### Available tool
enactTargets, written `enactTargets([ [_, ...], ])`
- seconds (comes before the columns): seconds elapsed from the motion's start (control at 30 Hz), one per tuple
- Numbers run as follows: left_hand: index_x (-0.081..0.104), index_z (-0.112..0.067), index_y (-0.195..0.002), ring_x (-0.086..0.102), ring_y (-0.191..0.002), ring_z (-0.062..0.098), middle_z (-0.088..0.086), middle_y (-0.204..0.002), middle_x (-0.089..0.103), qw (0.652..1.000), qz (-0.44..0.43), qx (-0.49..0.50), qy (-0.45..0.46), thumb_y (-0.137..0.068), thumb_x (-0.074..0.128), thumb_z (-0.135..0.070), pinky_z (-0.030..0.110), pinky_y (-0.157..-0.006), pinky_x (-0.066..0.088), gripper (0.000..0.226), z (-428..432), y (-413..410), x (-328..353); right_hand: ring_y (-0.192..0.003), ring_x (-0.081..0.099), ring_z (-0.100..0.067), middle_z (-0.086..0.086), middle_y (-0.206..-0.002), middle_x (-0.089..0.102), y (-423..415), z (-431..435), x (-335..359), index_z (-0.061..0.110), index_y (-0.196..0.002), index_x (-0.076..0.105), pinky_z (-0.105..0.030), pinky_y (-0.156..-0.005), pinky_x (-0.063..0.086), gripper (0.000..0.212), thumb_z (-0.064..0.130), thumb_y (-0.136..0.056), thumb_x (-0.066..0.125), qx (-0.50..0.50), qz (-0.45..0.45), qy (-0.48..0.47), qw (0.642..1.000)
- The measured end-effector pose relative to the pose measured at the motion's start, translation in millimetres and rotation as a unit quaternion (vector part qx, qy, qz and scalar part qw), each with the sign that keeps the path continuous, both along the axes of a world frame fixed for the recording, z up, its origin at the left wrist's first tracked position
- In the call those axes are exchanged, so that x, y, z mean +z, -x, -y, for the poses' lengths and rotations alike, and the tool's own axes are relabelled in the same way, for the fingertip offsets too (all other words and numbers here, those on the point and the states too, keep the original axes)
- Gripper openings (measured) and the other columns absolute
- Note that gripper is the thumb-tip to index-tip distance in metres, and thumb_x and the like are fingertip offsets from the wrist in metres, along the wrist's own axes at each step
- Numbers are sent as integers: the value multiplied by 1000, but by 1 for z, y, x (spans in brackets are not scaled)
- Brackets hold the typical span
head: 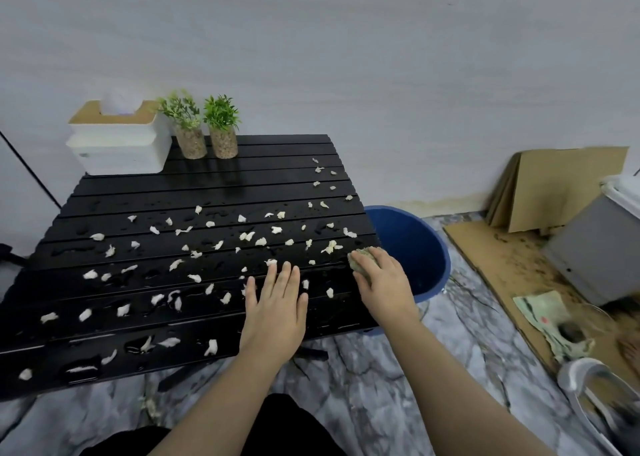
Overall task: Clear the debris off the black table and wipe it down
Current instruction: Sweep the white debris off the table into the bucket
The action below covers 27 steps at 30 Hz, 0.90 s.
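Note:
A black slatted table (207, 185) is wet and strewn with several small white scraps of debris (194, 277). My left hand (277, 310) lies flat on the table near its front right, fingers straight and together, holding nothing. My right hand (382, 282) rests at the table's right edge, curled around a greenish-tan sponge (358, 259) that touches the table top.
A blue bucket (412, 244) stands on the floor just beyond the table's right edge. A white tissue box (117, 143) and two small potted plants (204, 129) sit at the table's far left. Cardboard (554, 185), a grey box and clutter lie on the right.

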<state>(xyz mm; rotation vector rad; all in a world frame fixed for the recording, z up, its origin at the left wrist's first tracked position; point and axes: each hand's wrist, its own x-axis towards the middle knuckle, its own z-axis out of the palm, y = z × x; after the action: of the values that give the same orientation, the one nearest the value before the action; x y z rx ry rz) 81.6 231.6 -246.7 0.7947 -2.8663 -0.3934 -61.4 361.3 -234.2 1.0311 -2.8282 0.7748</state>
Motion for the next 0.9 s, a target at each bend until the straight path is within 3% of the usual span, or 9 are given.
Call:
enactTargets([
  [0.17,9,-22,-146,-10,-143,12,-7,-157,10,1000,-20,1,2,-95,9,-43,44,-112,-16,55,1,-1,6,-119,48,-30,-12,-131,55,-4,-3,9,16,-122,60,-31,-99,35,34,10,-89,58,-13,14,61,998],
  [0.27,8,-23,-146,-11,-143,11,-7,-157,9,999,-40,-4,-6,-95,9,-43,44,-113,-16,54,7,-5,18,-120,47,-21,-5,-132,54,-15,-4,24,20,-125,56,-21,-96,29,34,14,-92,55,-48,43,134,989],
  [0.4,12,-25,-145,-11,-139,0,-10,-156,12,986,-135,-8,-93,-96,14,-42,37,-114,-14,52,35,-26,47,-121,45,-13,4,-131,52,-50,14,47,26,-126,55,-23,-99,30,36,17,-91,57,-36,53,210,976],
  [0.47,16,-26,-145,-7,-139,-2,-11,-155,15,981,-171,-3,-94,-96,17,-40,33,-115,-13,51,62,-50,60,-122,44,-11,8,-130,51,-76,34,58,28,-126,55,-24,-102,30,37,17,-91,57,-9,64,230,971],
  [0.6,23,-23,-143,2,-136,-4,-7,-153,21,967,-214,29,-135,-98,26,-32,25,-115,3,47,118,-105,66,-123,46,-14,2,-131,54,-134,87,67,25,-125,56,-33,-108,35,37,14,-90,58,51,94,244,964],
  [0.7,27,-25,-142,13,-134,-6,-6,-152,25,958,-229,56,-165,-97,31,-19,11,-107,9,46,149,-135,60,-127,43,-14,2,-134,52,-172,124,66,26,-126,56,-31,-110,32,37,15,-91,58,79,114,243,960],
  [0.8,30,-28,-141,27,-130,-1,-6,-151,28,960,-224,79,-149,-83,33,12,-5,-95,14,70,178,-159,49,-129,39,-11,1,-138,49,-197,152,60,26,-129,53,-25,-111,28,38,18,-92,56,110,118,208,965],
  [0.9,33,-28,-139,22,-131,-2,-10,-150,26,964,-222,81,-123,-69,35,24,-13,-84,14,87,205,-186,40,-131,36,-9,3,-141,45,-218,173,55,28,-131,51,-21,-110,25,39,20,-93,55,143,121,177,966],
])
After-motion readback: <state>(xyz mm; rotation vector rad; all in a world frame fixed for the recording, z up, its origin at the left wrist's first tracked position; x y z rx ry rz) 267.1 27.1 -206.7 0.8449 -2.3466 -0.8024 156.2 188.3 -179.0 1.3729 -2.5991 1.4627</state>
